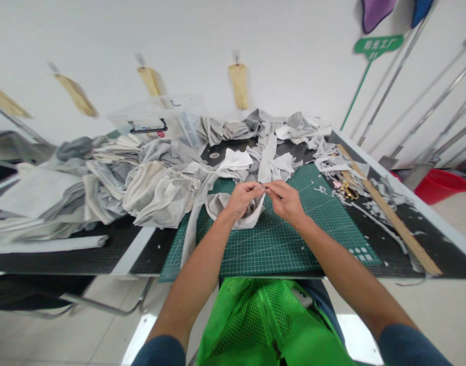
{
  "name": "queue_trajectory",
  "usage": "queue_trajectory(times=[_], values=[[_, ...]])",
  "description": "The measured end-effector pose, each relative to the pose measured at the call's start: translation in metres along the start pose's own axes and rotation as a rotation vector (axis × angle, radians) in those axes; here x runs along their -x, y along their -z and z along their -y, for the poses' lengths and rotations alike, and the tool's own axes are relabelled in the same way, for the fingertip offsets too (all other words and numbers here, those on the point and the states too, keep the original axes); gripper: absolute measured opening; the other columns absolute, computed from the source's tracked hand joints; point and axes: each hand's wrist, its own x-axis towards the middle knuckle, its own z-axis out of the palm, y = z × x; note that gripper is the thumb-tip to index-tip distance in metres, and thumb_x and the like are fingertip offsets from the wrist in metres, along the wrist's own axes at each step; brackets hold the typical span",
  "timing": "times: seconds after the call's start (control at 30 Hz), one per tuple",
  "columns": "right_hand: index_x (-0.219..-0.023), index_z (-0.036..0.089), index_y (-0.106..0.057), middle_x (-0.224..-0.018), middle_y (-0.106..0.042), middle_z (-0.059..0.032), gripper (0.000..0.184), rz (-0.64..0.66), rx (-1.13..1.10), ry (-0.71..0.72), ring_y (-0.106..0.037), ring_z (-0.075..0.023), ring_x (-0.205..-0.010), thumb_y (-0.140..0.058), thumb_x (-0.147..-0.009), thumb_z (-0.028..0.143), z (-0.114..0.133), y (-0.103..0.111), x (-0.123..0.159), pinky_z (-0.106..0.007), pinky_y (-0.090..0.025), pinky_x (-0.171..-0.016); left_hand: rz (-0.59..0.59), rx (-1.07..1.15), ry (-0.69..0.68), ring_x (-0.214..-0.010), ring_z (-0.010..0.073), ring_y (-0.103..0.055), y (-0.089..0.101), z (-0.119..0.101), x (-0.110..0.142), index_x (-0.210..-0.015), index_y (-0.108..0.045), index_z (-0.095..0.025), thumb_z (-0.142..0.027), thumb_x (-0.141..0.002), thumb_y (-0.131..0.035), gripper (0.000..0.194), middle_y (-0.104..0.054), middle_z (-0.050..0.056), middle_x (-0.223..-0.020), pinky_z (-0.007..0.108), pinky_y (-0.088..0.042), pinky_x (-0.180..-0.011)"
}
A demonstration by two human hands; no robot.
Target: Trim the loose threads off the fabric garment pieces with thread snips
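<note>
My left hand [241, 197] and my right hand [284, 199] meet over the green cutting mat [286, 244], fingertips pinched close together. Between them is the raised edge of a light grey fabric piece [252, 219], which curves in a loop and rests on the mat. What exactly the right fingertips pinch is too small to make out. A long grey fabric strip [195, 223] trails over the mat's left side. White and grey scraps [236, 160] lie just beyond my hands.
Folded grey cloth [164, 193] is piled on the left, before a clear plastic box [149, 119]. On the right lie a wooden ruler [393, 216], gold-handled scissors [348, 191] and scraps. Yellow gloves [238, 86] hang on the wall. A red bucket [442, 185] stands beyond the table.
</note>
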Motion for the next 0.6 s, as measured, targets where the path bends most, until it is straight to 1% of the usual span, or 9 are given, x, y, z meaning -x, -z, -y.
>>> queue_trajectory(times=[0.1, 0.17, 0.23, 0.33, 0.4, 0.47, 0.53, 0.6], values=[[-0.114, 0.024, -0.075, -0.102, -0.075, -0.0100, 0.028, 0.005, -0.006, -0.050, -0.069, -0.0225, -0.095, -0.052, -0.104, 0.036, 0.000, 0.000, 0.000, -0.039, -0.056, -0.087, -0.009, -0.013, -0.008, -0.064, 0.0100, -0.050, 0.000, 0.000, 0.000, -0.079, -0.077, -0.016, -0.047, -0.073, -0.085, 0.033, -0.064, 0.000, -0.070, 0.024, -0.038, -0.064], [-0.113, 0.022, -0.073, -0.101, -0.074, -0.0097, 0.028, -0.011, -0.002, -0.116, -0.068, -0.0225, -0.093, -0.052, -0.104, 0.039, 0.000, 0.000, 0.001, -0.039, -0.056, -0.086, -0.023, -0.055, -0.025, -0.066, 0.0111, -0.051, -0.001, 0.001, -0.001, -0.082, -0.078, -0.016, -0.048, -0.075, -0.084, 0.033, -0.066, 0.000, -0.072, 0.025, -0.040, -0.066], [-0.112, 0.021, -0.070, -0.099, -0.073, -0.0085, 0.029, -0.028, -0.003, -0.215, -0.066, -0.0215, -0.089, -0.052, -0.102, 0.042, -0.001, 0.000, 0.001, -0.037, -0.054, -0.082, -0.035, -0.158, -0.070, -0.068, 0.0127, -0.053, -0.001, 0.001, -0.002, -0.085, -0.079, -0.017, -0.047, -0.078, -0.081, 0.031, -0.067, 0.001, -0.074, 0.026, -0.042, -0.069], [-0.114, 0.020, -0.065, -0.091, -0.069, -0.0042, 0.035, -0.015, -0.028, -0.374, -0.062, -0.0181, -0.076, -0.061, -0.096, 0.049, -0.004, 0.000, 0.001, -0.033, -0.051, -0.072, -0.059, -0.362, -0.160, -0.075, 0.0163, -0.059, -0.001, 0.002, -0.003, -0.086, -0.081, -0.018, -0.042, -0.082, -0.077, 0.025, -0.071, 0.003, -0.078, 0.029, -0.044, -0.075], [-0.113, 0.019, -0.063, -0.084, -0.066, -0.0006, 0.042, 0.035, -0.051, -0.449, -0.057, -0.0162, -0.070, -0.068, -0.090, 0.053, -0.006, 0.000, 0.001, -0.031, -0.049, -0.068, -0.078, -0.444, -0.202, -0.083, 0.0186, -0.063, -0.003, 0.002, -0.003, -0.085, -0.082, -0.019, -0.036, -0.082, -0.076, 0.018, -0.074, 0.004, -0.085, 0.030, -0.046, -0.082], [-0.109, 0.019, -0.063, -0.080, -0.064, 0.0010, 0.043, 0.115, -0.057, -0.488, -0.056, -0.0159, -0.068, -0.072, -0.085, 0.054, -0.008, 0.000, 0.001, -0.030, -0.047, -0.067, -0.093, -0.469, -0.215, -0.086, 0.0195, -0.064, -0.004, 0.001, -0.003, -0.086, -0.082, -0.020, -0.031, -0.080, -0.076, 0.014, -0.075, 0.005, -0.090, 0.031, -0.047, -0.085], [-0.102, 0.019, -0.065, -0.081, -0.065, 0.0007, 0.039, 0.193, -0.053, -0.501, -0.057, -0.0163, -0.071, -0.073, -0.083, 0.053, -0.011, -0.001, 0.001, -0.030, -0.047, -0.068, -0.102, -0.463, -0.199, -0.085, 0.0194, -0.065, -0.005, 0.001, -0.003, -0.087, -0.082, -0.019, -0.030, -0.079, -0.075, 0.015, -0.075, 0.005, -0.090, 0.031, -0.048, -0.084], [-0.099, 0.019, -0.066, -0.082, -0.066, 0.0004, 0.035, 0.234, -0.056, -0.505, -0.057, -0.0166, -0.072, -0.073, -0.082, 0.048, -0.014, -0.001, 0.001, -0.030, -0.046, -0.069, -0.135, -0.441, -0.164, -0.082, 0.0193, -0.064, -0.003, 0.002, -0.005, -0.087, -0.080, -0.018, -0.034, -0.083, -0.072, 0.019, -0.075, 0.005, -0.086, 0.030, -0.049, -0.080]])
